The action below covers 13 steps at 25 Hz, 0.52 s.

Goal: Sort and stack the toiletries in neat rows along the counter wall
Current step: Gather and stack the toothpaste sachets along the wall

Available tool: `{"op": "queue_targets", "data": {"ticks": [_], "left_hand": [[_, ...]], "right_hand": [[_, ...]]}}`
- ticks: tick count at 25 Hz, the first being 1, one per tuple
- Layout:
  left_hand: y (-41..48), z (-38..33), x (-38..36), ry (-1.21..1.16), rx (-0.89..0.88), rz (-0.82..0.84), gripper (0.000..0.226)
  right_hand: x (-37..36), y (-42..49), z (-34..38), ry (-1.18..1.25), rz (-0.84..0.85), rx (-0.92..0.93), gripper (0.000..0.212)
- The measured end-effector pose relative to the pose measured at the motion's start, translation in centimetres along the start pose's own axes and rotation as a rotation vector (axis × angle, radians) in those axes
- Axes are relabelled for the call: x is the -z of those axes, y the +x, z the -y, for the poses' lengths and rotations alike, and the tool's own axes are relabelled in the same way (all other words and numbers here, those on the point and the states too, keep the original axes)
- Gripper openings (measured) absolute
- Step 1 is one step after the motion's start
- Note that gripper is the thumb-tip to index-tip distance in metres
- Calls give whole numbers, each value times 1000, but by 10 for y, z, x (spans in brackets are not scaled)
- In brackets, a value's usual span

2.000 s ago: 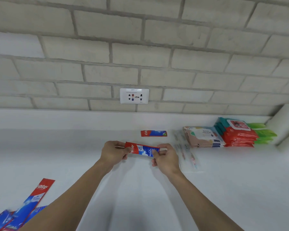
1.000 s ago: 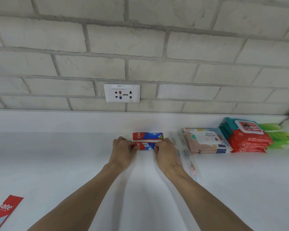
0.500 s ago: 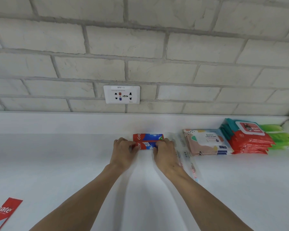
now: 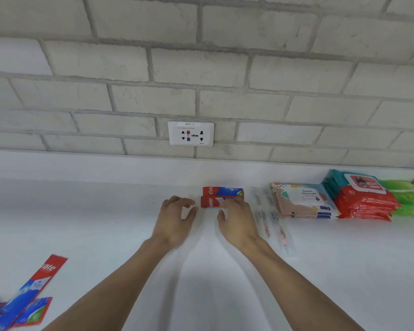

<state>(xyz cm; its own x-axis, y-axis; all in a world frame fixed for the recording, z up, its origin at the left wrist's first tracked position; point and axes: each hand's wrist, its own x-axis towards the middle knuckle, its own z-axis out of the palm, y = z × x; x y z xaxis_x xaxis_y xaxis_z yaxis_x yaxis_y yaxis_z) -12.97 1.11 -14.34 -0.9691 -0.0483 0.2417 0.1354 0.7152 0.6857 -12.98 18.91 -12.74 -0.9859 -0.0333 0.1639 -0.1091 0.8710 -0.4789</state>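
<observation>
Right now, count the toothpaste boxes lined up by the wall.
2: one box nearest the wall, the other right in front of it, under the right hand. More lie loose at bottom left.

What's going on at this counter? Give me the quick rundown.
A person is lining up small red-and-blue toothpaste boxes against the wall. Two boxes lie side by side below the white wall socket. The right hand rests fingertips on the nearer box; the left hand is open just beside it. More toothpaste boxes wait at the lower left. Stacked wipe packs sit to the right.
</observation>
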Motion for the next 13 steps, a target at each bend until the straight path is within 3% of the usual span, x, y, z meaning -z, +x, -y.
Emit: {"op": "queue_targets", "data": {"ticks": [6,13], "left_hand": [[-53,4,59,64,-81,-42,13],[-121,36,127,155,-45,-65,12]], "right_hand": [[11,-52,31,156,48,65,23],[-2,-119,109,296,142,144,19]]}}
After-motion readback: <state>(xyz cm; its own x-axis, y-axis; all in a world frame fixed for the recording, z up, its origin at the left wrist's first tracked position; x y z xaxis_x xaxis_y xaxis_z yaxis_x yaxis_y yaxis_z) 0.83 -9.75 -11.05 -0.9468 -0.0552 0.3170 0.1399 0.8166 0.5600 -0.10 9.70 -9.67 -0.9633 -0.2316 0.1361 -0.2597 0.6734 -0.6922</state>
